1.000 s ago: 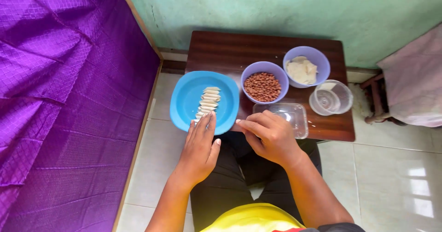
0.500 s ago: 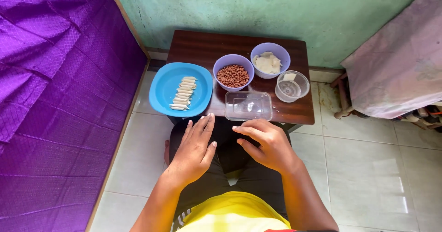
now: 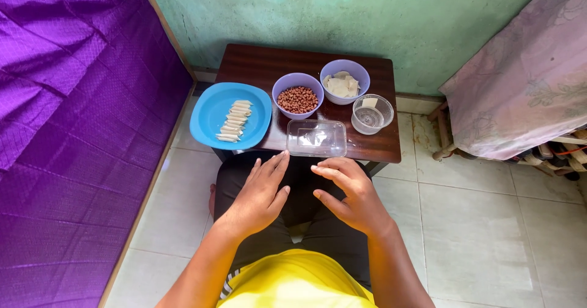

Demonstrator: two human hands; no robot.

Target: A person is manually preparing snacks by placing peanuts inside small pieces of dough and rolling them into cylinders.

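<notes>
Left hand (image 3: 260, 195) and right hand (image 3: 348, 192) hover open and empty above the lap. Just ahead lies a clear tray (image 3: 317, 139) on a table (image 3: 269, 60), beside a blue plate (image 3: 208, 112).

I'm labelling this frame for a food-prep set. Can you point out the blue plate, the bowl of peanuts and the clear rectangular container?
blue plate (image 3: 208, 115): head view, bare left part of the plate.
bowl of peanuts (image 3: 298, 99): head view, on the peanuts.
clear rectangular container (image 3: 317, 139): head view, middle of its bottom.
</notes>
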